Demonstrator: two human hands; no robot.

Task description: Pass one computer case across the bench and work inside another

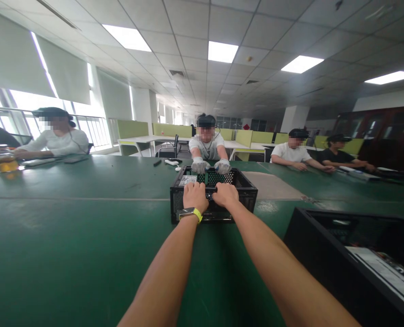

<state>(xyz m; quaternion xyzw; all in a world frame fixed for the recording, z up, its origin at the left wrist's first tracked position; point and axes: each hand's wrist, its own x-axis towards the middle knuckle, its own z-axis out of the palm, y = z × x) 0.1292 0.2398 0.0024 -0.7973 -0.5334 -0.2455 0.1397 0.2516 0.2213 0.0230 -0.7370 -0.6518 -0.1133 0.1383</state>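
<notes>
Green tabletop (68, 245): both hands, left (195, 196) and right (226, 194), grip the black case (246, 193), fingers curled out of sight.

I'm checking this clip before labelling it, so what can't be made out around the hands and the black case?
- Head view: the fingertips of the left hand and right hand are hidden behind the near rim of the black case.
- What lies inside the case is too small and dark to tell.
- The second black case is cut off by the right and bottom edges.
- The co-worker's gloved hands hide part of the far rim.
</notes>
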